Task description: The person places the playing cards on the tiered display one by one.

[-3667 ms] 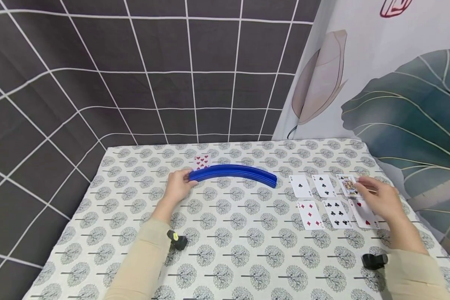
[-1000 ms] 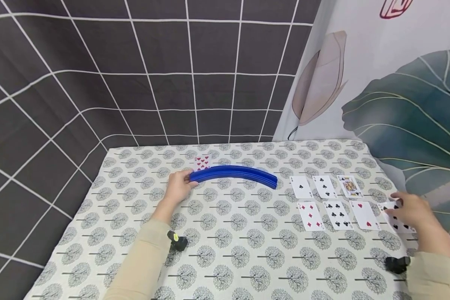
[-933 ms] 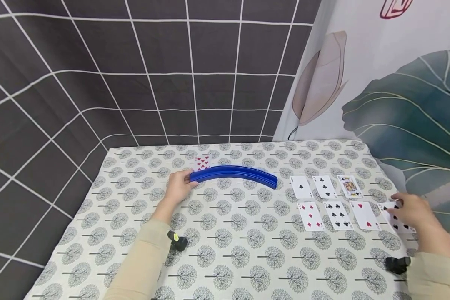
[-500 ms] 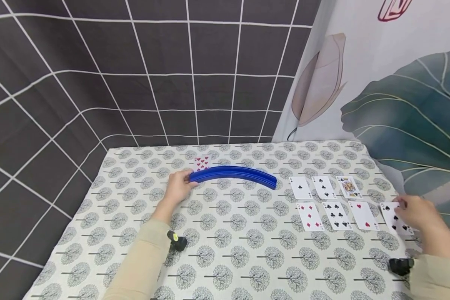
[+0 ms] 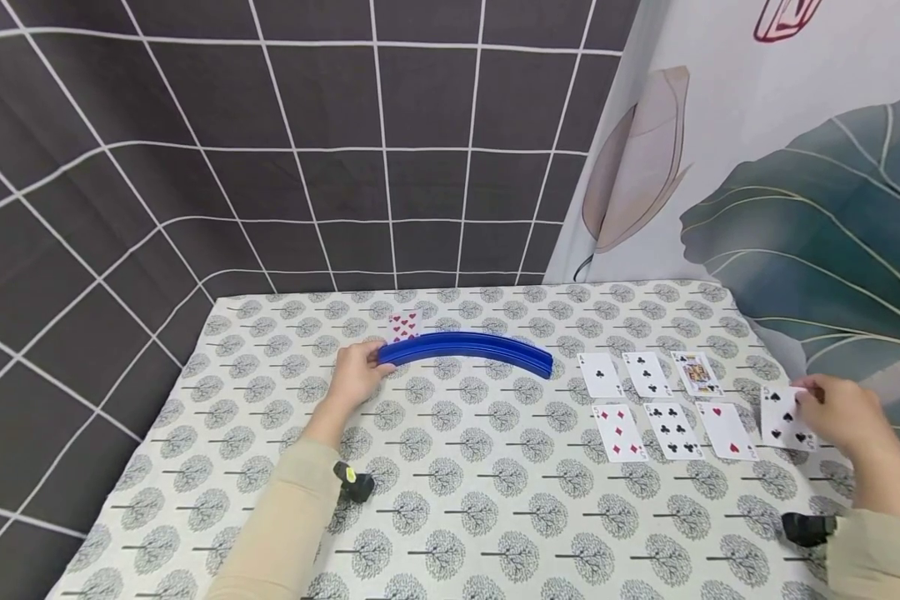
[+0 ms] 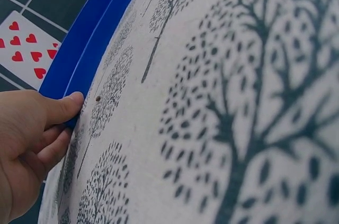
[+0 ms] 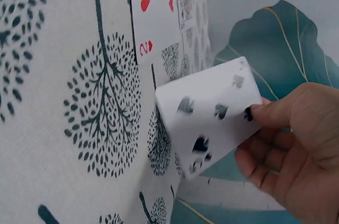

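My left hand [image 5: 356, 373] pinches the left end of a curved blue card holder [image 5: 468, 344] between thumb and fingers. A playing card with red hearts [image 5: 405, 325] stands upright at the holder's left part, its lower edge hidden. At the table's right side, my right hand [image 5: 846, 415] pinches a five of spades [image 7: 212, 113] by its edge, thumb on the face. That card is tilted up off the cloth in the right wrist view. Just left of it lies a two of hearts [image 5: 727, 431], face up.
Further cards lie face up in two rows: an ace of clubs [image 5: 600, 376], a three of clubs [image 5: 647, 375], a face card [image 5: 697, 374], a five of diamonds [image 5: 619, 432] and a six of clubs [image 5: 673, 432]. A tree-print cloth [image 5: 450, 475] covers the table.
My right hand has moved right from the face card to the five of spades, gripped it and lifted it off the cloth. The left hand and the card holder have stayed put.
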### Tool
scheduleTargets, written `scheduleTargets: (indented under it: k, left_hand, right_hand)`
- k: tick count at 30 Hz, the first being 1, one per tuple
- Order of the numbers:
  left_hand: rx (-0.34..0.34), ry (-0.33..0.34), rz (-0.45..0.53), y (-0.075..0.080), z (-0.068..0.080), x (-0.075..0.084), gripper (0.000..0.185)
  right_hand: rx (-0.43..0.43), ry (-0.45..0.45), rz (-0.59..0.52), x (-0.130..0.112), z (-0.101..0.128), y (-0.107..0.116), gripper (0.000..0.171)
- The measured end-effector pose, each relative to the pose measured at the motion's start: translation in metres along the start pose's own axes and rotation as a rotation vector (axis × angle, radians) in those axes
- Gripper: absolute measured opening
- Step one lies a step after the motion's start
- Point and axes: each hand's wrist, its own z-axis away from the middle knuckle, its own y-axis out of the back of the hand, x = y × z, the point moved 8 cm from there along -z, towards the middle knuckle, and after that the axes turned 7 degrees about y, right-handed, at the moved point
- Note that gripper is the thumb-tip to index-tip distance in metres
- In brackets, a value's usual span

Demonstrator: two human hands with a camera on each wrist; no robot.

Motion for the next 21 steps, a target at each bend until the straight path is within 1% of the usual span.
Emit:
scheduleTargets:
  k: [2, 5, 12, 17, 21]
  left_hand:
    - [0.001, 0.0, 0.0, 0.0, 0.0, 0.0, 0.051]
    - [0.004, -0.004, -0.003, 0.0, 0.0, 0.0, 0.052]
    - [0.01, -0.01, -0.011, 0.002, 0.0, 0.003, 0.051]
    - [0.002, -0.002, -0.01, 0.001, -0.001, -0.001, 0.052]
    - [0.001, -0.006, -0.002, 0.0, -0.001, -0.001, 0.052]
  right_hand:
    - [0.047, -0.019, -0.015, -0.002, 0.001, 0.004, 0.027]
    - [0.096, -0.046, -0.032, -0.005, 0.002, 0.008, 0.03]
    - [0.153, -0.033, -0.066, -0.01, 0.001, 0.011, 0.033]
    - [0.2, -0.056, -0.075, -0.013, 0.0, 0.012, 0.036]
    - [0.257, -0.031, -0.077, -0.019, -0.002, 0.015, 0.036]
